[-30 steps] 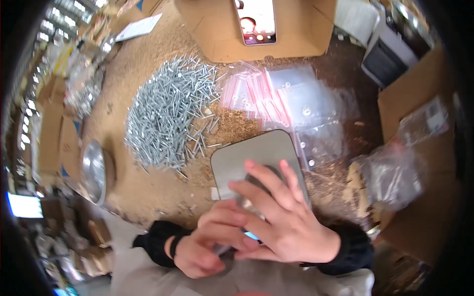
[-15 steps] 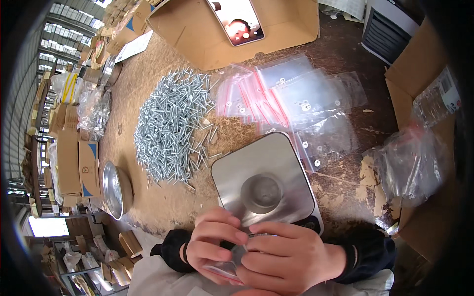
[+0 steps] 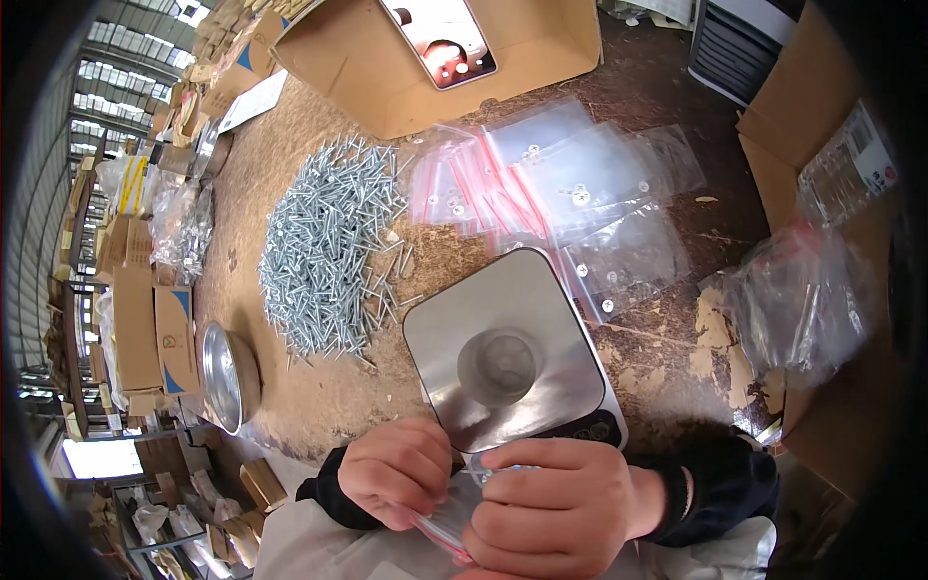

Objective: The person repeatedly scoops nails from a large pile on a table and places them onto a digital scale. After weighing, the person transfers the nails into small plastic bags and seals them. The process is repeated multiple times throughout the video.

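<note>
Close to my body, a clear plastic zip bag (image 3: 451, 517) with a red seal line is stretched between my two hands. My left hand (image 3: 398, 472) is closed on its left edge, the fingers curled into a fist. Curled over its other side is my right hand (image 3: 556, 503); what lies inside the bag there is mostly hidden by the fingers. Just beyond the hands stands a kitchen scale (image 3: 440, 333) with a steel top. A small round metal cup (image 3: 497, 367) rests on the scale. A big heap of silver screws (image 3: 329, 256) lies to the left of it.
Clear zip bags (image 3: 570, 184) with red seals overlap beyond the scale. A metal bowl (image 3: 227, 377) stands at the left edge. A phone (image 3: 445, 43) leans in an open cardboard box (image 3: 541, 48) at the back. Another plastic bag (image 3: 797, 300) lies by a carton on the right.
My left hand has moved away from my right and closed into a fist, drawing the bag out between them. The whole view has shifted slightly.
</note>
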A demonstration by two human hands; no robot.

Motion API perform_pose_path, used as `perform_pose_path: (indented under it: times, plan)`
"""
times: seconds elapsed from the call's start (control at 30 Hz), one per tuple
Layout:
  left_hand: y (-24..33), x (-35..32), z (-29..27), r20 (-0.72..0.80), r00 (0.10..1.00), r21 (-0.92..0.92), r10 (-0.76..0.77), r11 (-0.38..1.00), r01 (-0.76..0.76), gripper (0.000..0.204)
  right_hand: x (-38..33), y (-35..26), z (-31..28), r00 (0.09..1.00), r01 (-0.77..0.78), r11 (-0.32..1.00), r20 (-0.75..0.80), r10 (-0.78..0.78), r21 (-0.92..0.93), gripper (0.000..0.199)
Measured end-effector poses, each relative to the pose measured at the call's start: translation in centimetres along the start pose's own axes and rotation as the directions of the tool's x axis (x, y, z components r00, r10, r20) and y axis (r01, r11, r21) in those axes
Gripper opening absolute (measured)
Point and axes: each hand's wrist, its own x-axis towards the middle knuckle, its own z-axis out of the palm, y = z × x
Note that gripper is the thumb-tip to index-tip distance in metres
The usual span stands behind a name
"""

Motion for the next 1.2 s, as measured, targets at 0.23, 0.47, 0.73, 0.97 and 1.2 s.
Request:
perform_pose_path:
  times: [0.23,0.47,0.73,0.97,1.2]
  plan:
    - [0.0,-0.5,1.0,-0.097,0.987,-0.001,0.126,0.992,-0.127,0.016,-0.2,-0.1,0.3,0.999,-0.031,0.999,-0.026,0.03,-0.029,0.02]
    - [0.8,0.3,1.7,0.026,0.988,0.132,0.153,0.979,-0.155,0.014,0.8,-0.4,-0.5,0.957,-0.181,0.982,0.24,0.164,0.048,0.017]
    - [0.8,0.0,1.7,0.015,0.99,0.209,0.143,0.967,-0.143,0.014,1.1,-0.2,-0.8,0.929,-0.212,0.967,0.335,0.156,0.138,0.015]
    - [1.0,0.4,1.2,0.081,0.987,0.211,0.141,0.965,-0.155,0.013,1.7,-0.4,-1.1,0.88,-0.253,0.957,0.446,0.165,0.144,0.011]
    - [1.7,-1.2,1.4,-0.397,0.901,0.195,0.175,0.975,-0.103,0.02,1.6,0.0,-1.4,0.902,-0.177,0.978,0.415,0.117,0.108,0.012]
